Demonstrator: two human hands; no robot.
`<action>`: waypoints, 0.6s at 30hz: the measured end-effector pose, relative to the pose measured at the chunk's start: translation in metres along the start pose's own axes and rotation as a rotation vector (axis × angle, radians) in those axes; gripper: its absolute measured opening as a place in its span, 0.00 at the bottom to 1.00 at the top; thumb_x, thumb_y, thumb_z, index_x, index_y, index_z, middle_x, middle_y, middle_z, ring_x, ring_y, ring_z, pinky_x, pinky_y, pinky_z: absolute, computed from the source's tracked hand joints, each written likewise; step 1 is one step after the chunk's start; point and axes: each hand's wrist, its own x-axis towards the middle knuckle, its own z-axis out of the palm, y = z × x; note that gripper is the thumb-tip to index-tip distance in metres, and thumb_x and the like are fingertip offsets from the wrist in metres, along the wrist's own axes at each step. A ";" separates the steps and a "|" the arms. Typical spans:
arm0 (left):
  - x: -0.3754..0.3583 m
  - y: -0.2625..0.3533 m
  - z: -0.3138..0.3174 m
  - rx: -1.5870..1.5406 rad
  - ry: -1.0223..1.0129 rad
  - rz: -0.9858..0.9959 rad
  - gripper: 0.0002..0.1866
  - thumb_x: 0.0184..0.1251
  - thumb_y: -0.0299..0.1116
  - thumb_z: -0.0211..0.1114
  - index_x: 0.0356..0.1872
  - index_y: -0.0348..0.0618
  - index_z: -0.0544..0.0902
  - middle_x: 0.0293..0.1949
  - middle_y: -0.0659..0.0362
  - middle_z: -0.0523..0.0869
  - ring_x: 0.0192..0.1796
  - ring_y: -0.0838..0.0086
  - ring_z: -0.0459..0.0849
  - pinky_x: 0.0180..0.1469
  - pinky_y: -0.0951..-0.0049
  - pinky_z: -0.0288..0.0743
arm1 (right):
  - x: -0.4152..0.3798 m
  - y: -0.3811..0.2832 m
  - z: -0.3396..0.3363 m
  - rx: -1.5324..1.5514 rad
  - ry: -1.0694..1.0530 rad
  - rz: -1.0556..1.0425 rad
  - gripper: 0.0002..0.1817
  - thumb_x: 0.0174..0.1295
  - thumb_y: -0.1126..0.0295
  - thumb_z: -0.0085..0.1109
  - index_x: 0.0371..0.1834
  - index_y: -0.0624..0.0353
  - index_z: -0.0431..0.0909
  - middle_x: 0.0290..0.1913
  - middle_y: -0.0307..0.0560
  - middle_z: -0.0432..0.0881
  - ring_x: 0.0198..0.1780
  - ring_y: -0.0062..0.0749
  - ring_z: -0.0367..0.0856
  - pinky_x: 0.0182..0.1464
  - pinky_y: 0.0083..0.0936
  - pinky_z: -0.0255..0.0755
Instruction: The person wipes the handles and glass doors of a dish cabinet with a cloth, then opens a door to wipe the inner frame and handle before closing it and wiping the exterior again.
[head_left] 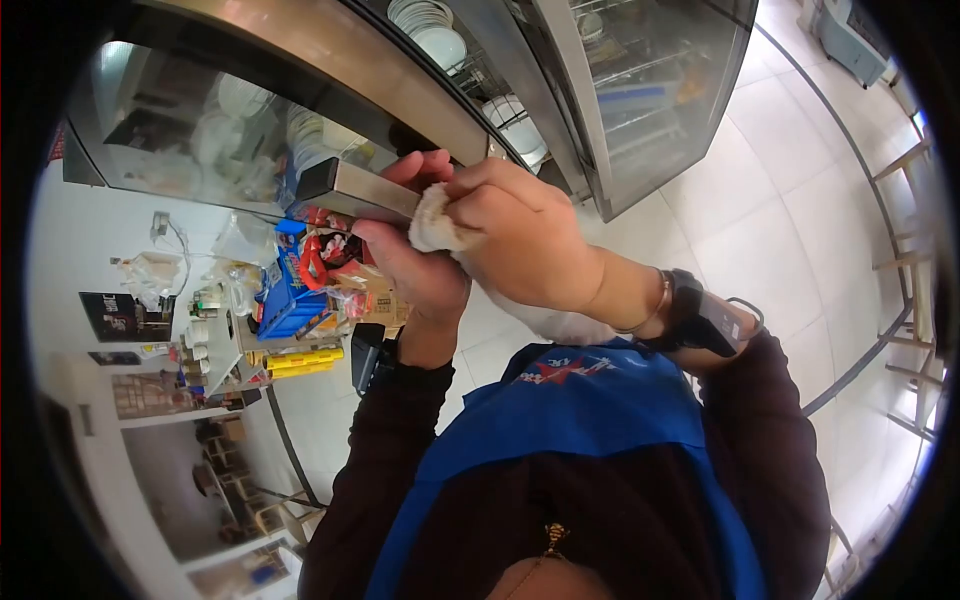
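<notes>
A metal door handle with a dark end cap sticks out from the glass-fronted cabinet door. My left hand is curled round the handle, its thumb on the near side and its fingers showing beyond the far side. In my right hand a whitish cloth is bunched up and pressed against the handle, close beside my left hand. The fingers of the right hand are closed, and part of the cloth is hidden under them.
A second glass door stands open at the upper right. White plates sit on wire racks inside the cabinet. To the left, a blue box with packets and yellow rolls lie by a counter. Wooden stools line the right edge.
</notes>
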 end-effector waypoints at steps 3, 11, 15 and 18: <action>-0.001 0.000 0.002 0.040 -0.032 0.049 0.36 0.66 0.64 0.33 0.51 0.39 0.70 0.43 0.52 0.77 0.44 0.68 0.76 0.47 0.68 0.71 | -0.030 0.004 -0.007 0.070 -0.027 0.095 0.13 0.43 0.80 0.57 0.34 0.60 0.71 0.37 0.50 0.72 0.37 0.45 0.75 0.36 0.31 0.71; 0.000 0.003 0.003 0.056 -0.075 0.064 0.36 0.67 0.63 0.31 0.51 0.38 0.70 0.45 0.52 0.76 0.44 0.69 0.75 0.48 0.69 0.71 | -0.007 0.001 0.001 0.012 -0.044 0.106 0.13 0.44 0.82 0.55 0.35 0.60 0.70 0.36 0.50 0.70 0.34 0.47 0.73 0.33 0.32 0.70; 0.002 -0.001 0.006 0.049 -0.014 0.046 0.38 0.67 0.63 0.29 0.50 0.36 0.71 0.44 0.50 0.77 0.44 0.67 0.75 0.47 0.66 0.71 | -0.012 0.004 0.000 -0.024 -0.042 0.130 0.13 0.44 0.81 0.55 0.35 0.60 0.70 0.36 0.50 0.70 0.34 0.47 0.73 0.34 0.31 0.70; 0.003 -0.005 0.003 0.070 -0.030 0.083 0.38 0.67 0.62 0.28 0.50 0.35 0.71 0.44 0.50 0.77 0.44 0.67 0.75 0.47 0.66 0.71 | -0.056 0.016 -0.005 -0.080 -0.107 0.183 0.12 0.45 0.81 0.56 0.34 0.60 0.70 0.36 0.50 0.71 0.34 0.46 0.73 0.35 0.30 0.70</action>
